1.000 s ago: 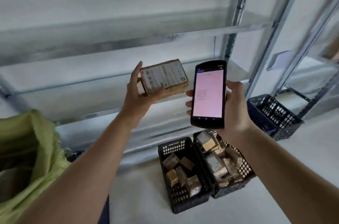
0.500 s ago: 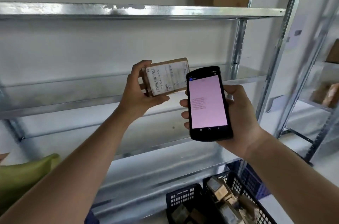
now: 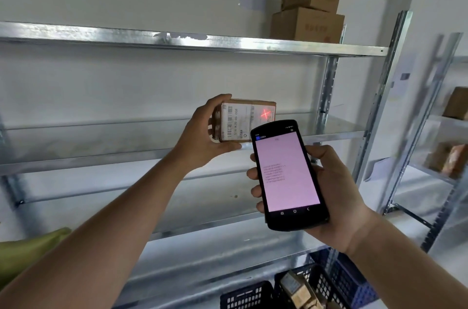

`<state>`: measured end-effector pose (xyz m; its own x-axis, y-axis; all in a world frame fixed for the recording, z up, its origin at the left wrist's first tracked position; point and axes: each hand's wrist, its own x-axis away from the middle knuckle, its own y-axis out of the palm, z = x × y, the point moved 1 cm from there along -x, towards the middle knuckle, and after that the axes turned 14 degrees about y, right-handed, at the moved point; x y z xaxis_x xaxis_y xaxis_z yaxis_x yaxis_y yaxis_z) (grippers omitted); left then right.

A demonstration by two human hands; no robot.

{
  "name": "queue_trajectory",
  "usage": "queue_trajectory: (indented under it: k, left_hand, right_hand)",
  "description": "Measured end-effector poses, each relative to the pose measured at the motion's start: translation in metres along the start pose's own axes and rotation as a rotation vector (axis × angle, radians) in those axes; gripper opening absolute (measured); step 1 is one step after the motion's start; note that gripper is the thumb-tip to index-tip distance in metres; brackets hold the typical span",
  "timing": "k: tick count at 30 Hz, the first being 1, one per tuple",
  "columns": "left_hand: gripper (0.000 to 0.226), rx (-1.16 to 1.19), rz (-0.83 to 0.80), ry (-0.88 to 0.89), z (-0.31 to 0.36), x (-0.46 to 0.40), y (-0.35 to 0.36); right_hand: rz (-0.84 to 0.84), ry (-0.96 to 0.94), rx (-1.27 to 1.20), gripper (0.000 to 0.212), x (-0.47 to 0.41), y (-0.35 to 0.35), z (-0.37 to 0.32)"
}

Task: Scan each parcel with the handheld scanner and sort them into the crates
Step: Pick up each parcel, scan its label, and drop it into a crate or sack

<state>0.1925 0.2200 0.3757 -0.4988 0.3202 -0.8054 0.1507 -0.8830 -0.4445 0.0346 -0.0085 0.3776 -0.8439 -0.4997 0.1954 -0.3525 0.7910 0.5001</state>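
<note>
My left hand point(image 3: 202, 139) grips a small brown parcel point(image 3: 244, 117) by its left end, its white barcode label facing me. A red cross of scanner light falls on the label's right part. My right hand point(image 3: 336, 197) holds the black handheld scanner point(image 3: 288, 174) upright just below and right of the parcel; its pink screen shows several lines of text. The scanner's top hides the parcel's lower right corner. At the bottom edge sit the black crates point(image 3: 247, 296), one with parcels inside point(image 3: 296, 291).
A metal shelf rack point(image 3: 192, 41) fills the wall ahead, with two stacked cardboard boxes point(image 3: 307, 4) on its top right. A blue crate point(image 3: 354, 283) sits by the rack's post. A green sack point(image 3: 27, 250) is at the lower left. Another rack with boxes point(image 3: 448, 156) stands at right.
My view has tilted upward, so the crates have slid to the bottom edge. The parcel turned its label toward the scanner, and a red aiming cross now shows on it.
</note>
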Motion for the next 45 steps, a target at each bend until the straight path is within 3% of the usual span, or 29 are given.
queue_trajectory:
  k: [18,23,28,34,40,45]
  left_hand:
    - [0.102,-0.096,-0.015,0.003,-0.002,-0.005,0.023]
    - [0.099,-0.146,0.06,-0.101,0.0,0.016,0.021]
    - [0.1,-0.232,0.185,-0.364,0.014,0.088,-0.013]
    - [0.093,-0.372,0.306,-0.656,0.015,0.216,-0.11]
    - [0.102,-0.452,0.378,-0.953,-0.035,0.344,-0.233]
    - [0.104,-0.547,0.314,-1.187,-0.094,0.438,-0.299]
  right_hand:
    - [-0.159,0.087,-0.005,0.07,0.006,-0.012,-0.003]
    - [-0.17,0.034,0.051,0.069,-0.008,-0.014,0.003]
    - [-0.157,0.039,0.053,0.067,-0.056,0.009,0.035]
    - [-0.31,0.147,0.023,0.065,-0.125,0.08,0.116]
    - [-0.352,0.243,0.064,0.065,-0.194,0.175,0.194]
    - [-0.259,0.326,0.031,0.062,-0.264,0.238,0.259]
